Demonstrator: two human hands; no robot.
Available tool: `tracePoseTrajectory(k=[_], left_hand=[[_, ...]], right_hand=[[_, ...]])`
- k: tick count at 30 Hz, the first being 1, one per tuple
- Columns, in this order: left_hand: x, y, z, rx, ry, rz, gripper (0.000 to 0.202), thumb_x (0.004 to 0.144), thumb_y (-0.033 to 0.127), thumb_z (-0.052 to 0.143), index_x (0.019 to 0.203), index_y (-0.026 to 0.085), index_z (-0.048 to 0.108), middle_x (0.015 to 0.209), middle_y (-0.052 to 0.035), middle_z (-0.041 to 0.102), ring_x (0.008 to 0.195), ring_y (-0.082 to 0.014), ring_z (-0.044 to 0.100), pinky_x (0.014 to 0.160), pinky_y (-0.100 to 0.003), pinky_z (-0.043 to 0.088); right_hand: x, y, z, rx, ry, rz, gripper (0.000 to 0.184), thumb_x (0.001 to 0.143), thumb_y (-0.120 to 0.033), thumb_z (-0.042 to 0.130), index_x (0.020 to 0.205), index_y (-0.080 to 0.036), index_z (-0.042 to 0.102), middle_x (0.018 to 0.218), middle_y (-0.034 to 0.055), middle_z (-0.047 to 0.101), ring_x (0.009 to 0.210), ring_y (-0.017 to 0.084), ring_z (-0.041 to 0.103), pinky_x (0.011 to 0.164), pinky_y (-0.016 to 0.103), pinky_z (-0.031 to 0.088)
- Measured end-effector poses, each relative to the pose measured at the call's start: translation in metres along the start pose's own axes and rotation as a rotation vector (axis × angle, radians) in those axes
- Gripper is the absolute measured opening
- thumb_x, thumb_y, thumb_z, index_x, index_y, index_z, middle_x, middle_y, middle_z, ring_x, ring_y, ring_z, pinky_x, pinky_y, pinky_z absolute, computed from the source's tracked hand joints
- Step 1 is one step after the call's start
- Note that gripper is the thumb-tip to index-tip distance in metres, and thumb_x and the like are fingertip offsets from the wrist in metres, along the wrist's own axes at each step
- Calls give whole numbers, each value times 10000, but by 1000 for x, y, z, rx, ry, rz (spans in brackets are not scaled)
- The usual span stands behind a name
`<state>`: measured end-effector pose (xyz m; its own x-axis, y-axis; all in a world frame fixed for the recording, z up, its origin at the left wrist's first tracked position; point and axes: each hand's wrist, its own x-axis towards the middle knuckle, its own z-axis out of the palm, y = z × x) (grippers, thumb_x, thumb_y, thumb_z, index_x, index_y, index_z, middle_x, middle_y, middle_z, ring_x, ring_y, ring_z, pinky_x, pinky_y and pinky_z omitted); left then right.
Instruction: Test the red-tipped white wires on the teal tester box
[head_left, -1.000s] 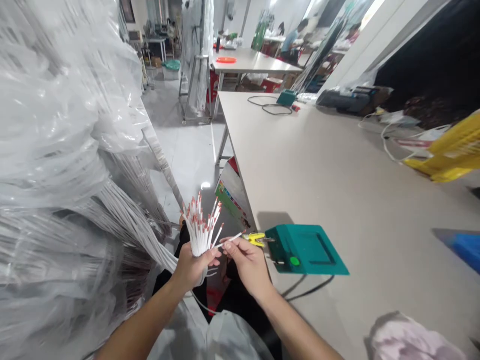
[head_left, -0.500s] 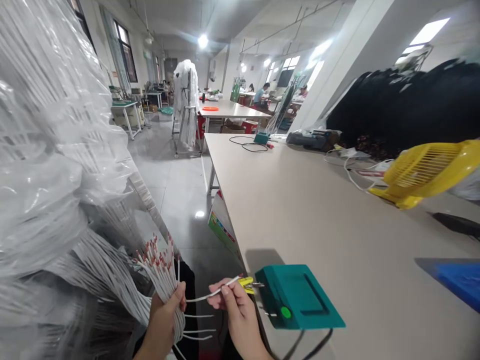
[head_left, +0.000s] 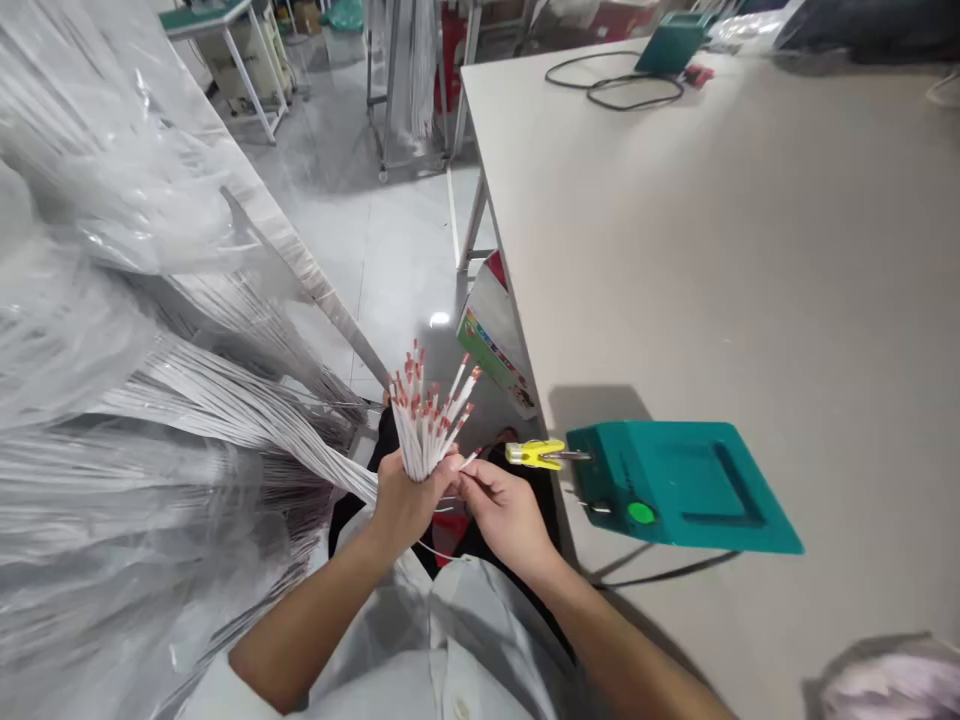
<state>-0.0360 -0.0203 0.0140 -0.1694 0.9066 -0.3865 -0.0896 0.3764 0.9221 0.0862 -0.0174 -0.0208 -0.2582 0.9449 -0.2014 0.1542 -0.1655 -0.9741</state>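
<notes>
At the desk (head_left: 712,250) edge: left hand (head_left: 405,497) grip closed round the fanned bundle of thin white red-tipped wires (head_left: 426,420); right hand (head_left: 504,510) pinches a single white wire (head_left: 470,461). Best pulled straight, bundle held firm.

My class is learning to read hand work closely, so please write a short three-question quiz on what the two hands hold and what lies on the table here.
1. True or false: the left hand grips the bundle of red-tipped white wires.
2. Pick one: the right hand pinches A) a screwdriver, B) a single wire, C) a cup.
3. Short answer: what colour is the box lying on the table?
Key: 1 true; 2 B; 3 teal.
</notes>
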Motion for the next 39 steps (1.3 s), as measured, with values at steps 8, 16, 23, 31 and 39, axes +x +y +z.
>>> tracePoseTrajectory(k=[8,16,23,31,39], left_hand=[[5,-8,-1,94,-49,108,233,721,303,651,859,118,688,863,-68,696,829,-196,625,762,-290,479],[0,-3,-5,186,-12,95,204,755,326,607,739,128,655,716,-33,662,675,-141,592,636,-248,464],[-4,-8,-11,133,-157,140,248,738,317,634,893,126,671,864,-58,688,826,-190,608,742,-275,468],[-10,-6,-14,181,-38,102,171,732,260,618,831,136,683,805,-44,687,754,-171,609,678,-262,469],[-9,-5,-17,206,-57,89,156,747,274,609,779,137,677,728,-28,672,678,-146,591,638,-250,459]], right_hand=[[3,-6,-8,-214,-64,-95,281,845,-280,439,705,-176,660,651,25,645,622,161,587,598,263,460],[-5,-17,-11,-73,195,-155,174,844,-298,520,895,-193,650,823,51,643,659,138,593,603,269,497],[-5,-27,-8,34,188,-167,105,781,-278,607,788,-191,664,721,26,607,618,125,549,546,251,450],[-10,-22,-1,-32,144,-63,197,822,-328,541,718,-176,610,621,2,538,541,107,469,503,237,392],[-10,-25,-6,69,149,-35,203,816,-362,546,811,-176,629,690,12,569,512,91,471,479,228,407]])
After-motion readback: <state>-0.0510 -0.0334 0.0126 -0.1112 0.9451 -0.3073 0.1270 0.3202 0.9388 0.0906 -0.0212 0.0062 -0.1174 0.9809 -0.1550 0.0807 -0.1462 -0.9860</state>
